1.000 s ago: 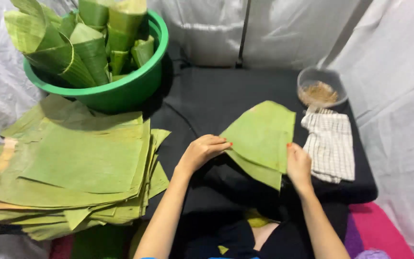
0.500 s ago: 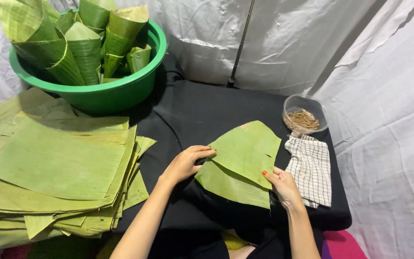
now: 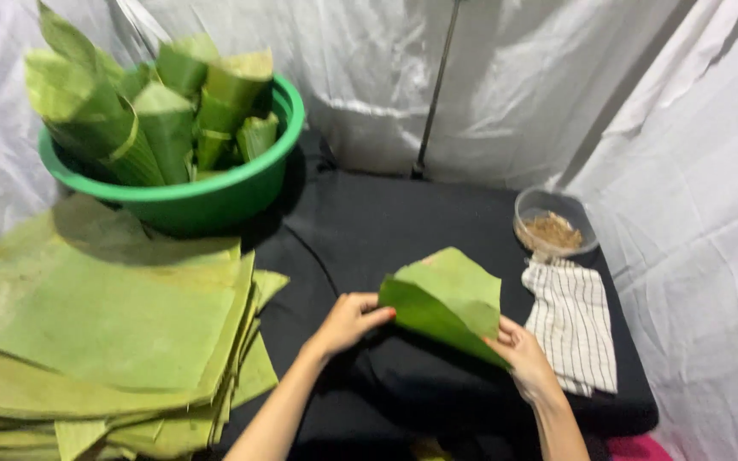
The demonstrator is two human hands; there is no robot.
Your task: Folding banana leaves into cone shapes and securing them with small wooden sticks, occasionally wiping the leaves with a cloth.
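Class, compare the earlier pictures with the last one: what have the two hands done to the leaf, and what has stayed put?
The leaf, spread wide a second ago, is now folded over on itself into a narrower shape. The left hand brought its edge across; the right hand kept hold of the lower corner. The leaf stack, green basin, glass bowl and striped cloth stayed where they were.

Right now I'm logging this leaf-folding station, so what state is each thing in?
Leaf piece: folded over, held at both ends above the black surface.
Left hand: gripping the leaf's left edge.
Right hand: gripping its lower right corner.
Green basin: filled with rolled leaf cones, upright.
Leaf stack: flat, piled.
Clear bowl: partly filled with brown bits.
Striped cloth: lying flat.
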